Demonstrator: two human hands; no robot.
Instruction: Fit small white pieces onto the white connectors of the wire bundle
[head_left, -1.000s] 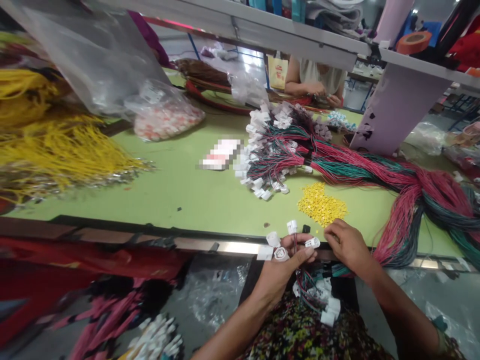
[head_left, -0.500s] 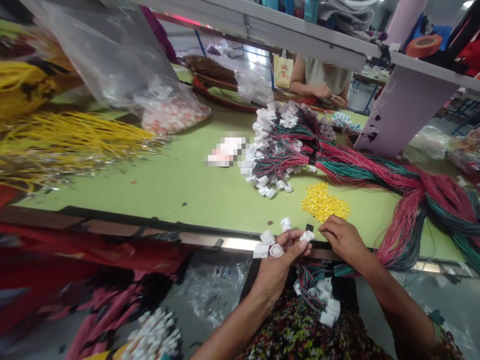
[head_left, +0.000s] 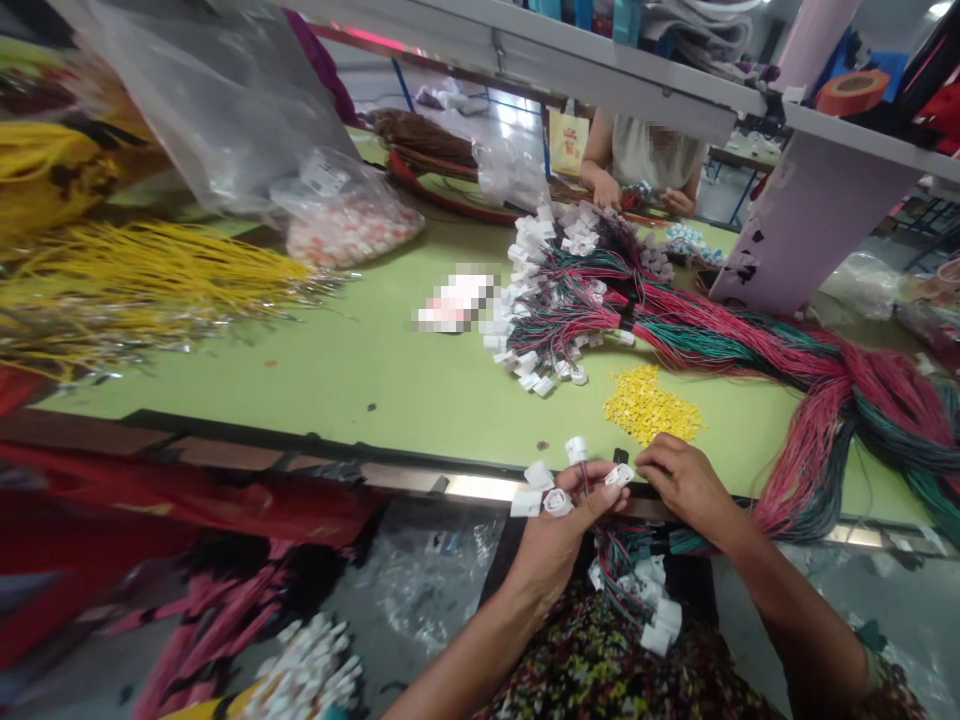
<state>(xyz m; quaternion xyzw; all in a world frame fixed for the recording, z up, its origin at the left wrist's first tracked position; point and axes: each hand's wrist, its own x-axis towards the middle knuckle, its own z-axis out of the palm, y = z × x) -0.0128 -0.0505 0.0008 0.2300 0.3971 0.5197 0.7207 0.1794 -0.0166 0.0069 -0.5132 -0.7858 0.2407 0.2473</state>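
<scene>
My left hand (head_left: pixel 559 540) is closed around thin wires ending in several white plug connectors (head_left: pixel 556 502). One white connector (head_left: pixel 619 475) is pinched between its thumb and fingers, its open face turned up. To the right, my right hand (head_left: pixel 686 485) has thumb and fingertips together, just short of that connector; what lies in them is too small to make out. Beyond its knuckles is a heap of small yellow pieces (head_left: pixel 651 402) on the green tabletop. More white connectors (head_left: pixel 660 622) on red, green and black wires hang over my lap.
A thick bundle of red, green and black wires (head_left: pixel 720 325) with white connectors lies across the table. Yellow wires (head_left: pixel 172 285) and a bag of small orange-white parts (head_left: pixel 352 230) are at left. A purple upright (head_left: pixel 821 225) supports a shelf. Across the table sits a person (head_left: pixel 652 165).
My right hand has shifted slightly left, closer to the connector in my left hand. Across the table, the other person's hands have moved apart.
</scene>
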